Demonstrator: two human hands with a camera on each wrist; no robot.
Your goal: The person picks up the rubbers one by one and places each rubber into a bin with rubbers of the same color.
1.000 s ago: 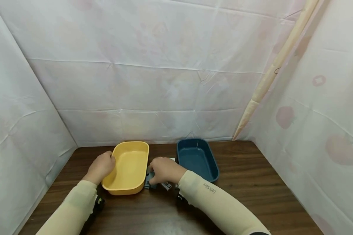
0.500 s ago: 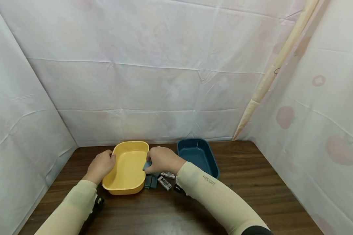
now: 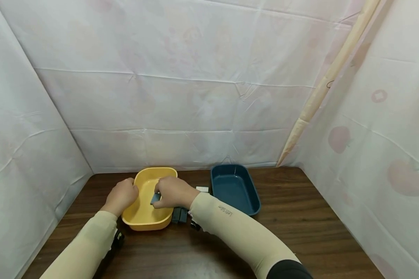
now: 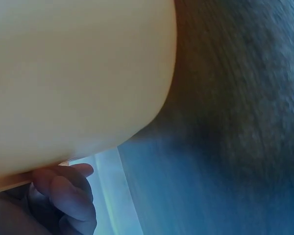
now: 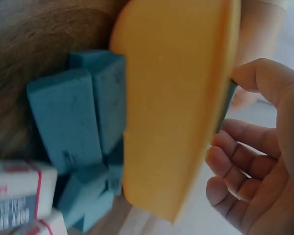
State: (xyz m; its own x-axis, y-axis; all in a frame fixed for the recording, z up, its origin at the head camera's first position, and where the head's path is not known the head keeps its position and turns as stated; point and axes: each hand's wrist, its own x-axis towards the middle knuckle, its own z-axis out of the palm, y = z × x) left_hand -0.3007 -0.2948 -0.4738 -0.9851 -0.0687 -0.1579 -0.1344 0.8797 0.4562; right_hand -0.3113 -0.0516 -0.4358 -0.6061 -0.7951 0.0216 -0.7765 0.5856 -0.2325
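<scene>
My left hand [image 3: 121,197] grips the left rim of a yellow plastic tray [image 3: 147,221], thumb at the inside of the edge. Over that tray, my right hand [image 3: 174,192] pinches a small blue-green block [image 3: 155,198] between thumb and fingers. In the right wrist view the tray's wall partly hides this held block [image 5: 227,105]. Several more blue-green blocks [image 5: 68,115] lie on the table against the tray's right side. Beside them are white erasers in printed sleeves [image 5: 19,196], which the right forearm mostly covers in the head view.
A dark blue tray [image 3: 256,201] stands right of the yellow one, near the table's back edge. Close to its left side shows a white piece [image 3: 202,189]. Printed white cloth [image 3: 195,97] hangs behind the wooden table [image 3: 293,217] and at both sides.
My right hand has picked a blue-green block up from the table and carried it left, over the yellow tray. The left hand has stayed on the rim.
</scene>
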